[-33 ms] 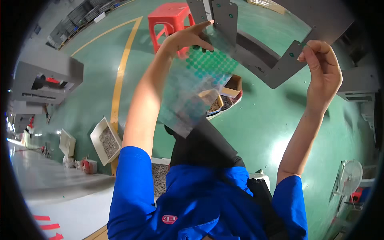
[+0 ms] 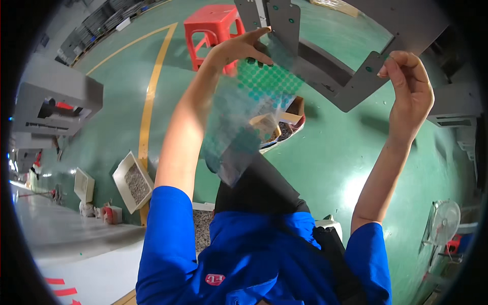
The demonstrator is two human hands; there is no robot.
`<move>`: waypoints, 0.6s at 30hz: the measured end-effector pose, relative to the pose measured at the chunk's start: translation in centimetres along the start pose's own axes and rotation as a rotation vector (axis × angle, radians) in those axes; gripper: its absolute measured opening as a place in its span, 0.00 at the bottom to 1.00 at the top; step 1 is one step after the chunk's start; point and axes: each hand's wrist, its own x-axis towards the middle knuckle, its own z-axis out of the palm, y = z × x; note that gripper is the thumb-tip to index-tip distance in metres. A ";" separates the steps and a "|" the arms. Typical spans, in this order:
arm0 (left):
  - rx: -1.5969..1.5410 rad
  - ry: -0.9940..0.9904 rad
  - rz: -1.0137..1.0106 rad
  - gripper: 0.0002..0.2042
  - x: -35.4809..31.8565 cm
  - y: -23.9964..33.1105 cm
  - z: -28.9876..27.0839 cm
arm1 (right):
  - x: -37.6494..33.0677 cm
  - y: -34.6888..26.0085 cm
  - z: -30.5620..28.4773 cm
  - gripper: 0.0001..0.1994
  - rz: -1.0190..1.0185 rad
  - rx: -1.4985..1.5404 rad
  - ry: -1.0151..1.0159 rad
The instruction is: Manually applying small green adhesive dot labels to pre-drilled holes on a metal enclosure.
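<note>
My left hand (image 2: 236, 50) is raised with its index finger stretched out toward a grey metal panel (image 2: 325, 79). Its other fingers hold a clear, flexible sheet of round green stickers (image 2: 267, 81), which hangs down in front of my legs. Several green dots sit on the panel, one green dot (image 2: 369, 69) close to its right corner. Beside that corner my right hand (image 2: 412, 91) is closed in a pinch, thumb against fingers. Whatever the pinch may hold is too small to make out.
A red plastic stool (image 2: 213, 33) stands beyond my left hand. Below the sheet are open boxes of small parts (image 2: 290, 122). White bins (image 2: 133, 182) with small grey parts are on the green floor at left. A fan (image 2: 446, 223) is at far right.
The lower end of the sticker sheet has swung slightly downward. Floor and stool have shifted a little left in the view. Both hands stay almost where they were.
</note>
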 end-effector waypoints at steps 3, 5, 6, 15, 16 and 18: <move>-0.092 -0.084 0.068 0.44 1.8 -0.7 1.0 | 1.0 1.1 -1.9 0.04 -0.002 0.071 -0.011; -0.076 -0.089 0.077 0.43 2.2 0.9 1.9 | 1.1 1.1 -3.1 0.04 -0.008 0.050 0.056; 0.052 -0.063 0.073 0.43 2.1 2.1 2.6 | 1.1 1.0 -3.7 0.04 -0.012 0.045 0.094; 0.110 -0.031 0.311 0.35 -6.0 4.2 7.7 | 2.3 -2.2 -5.7 0.04 -0.120 0.134 0.246; 0.226 0.000 0.287 0.35 -7.5 5.5 8.2 | 2.2 -2.6 -6.1 0.04 -0.122 0.110 0.276; 0.166 0.012 0.324 0.34 -10.4 7.3 9.3 | 1.7 -3.6 -6.4 0.04 -0.121 0.076 0.330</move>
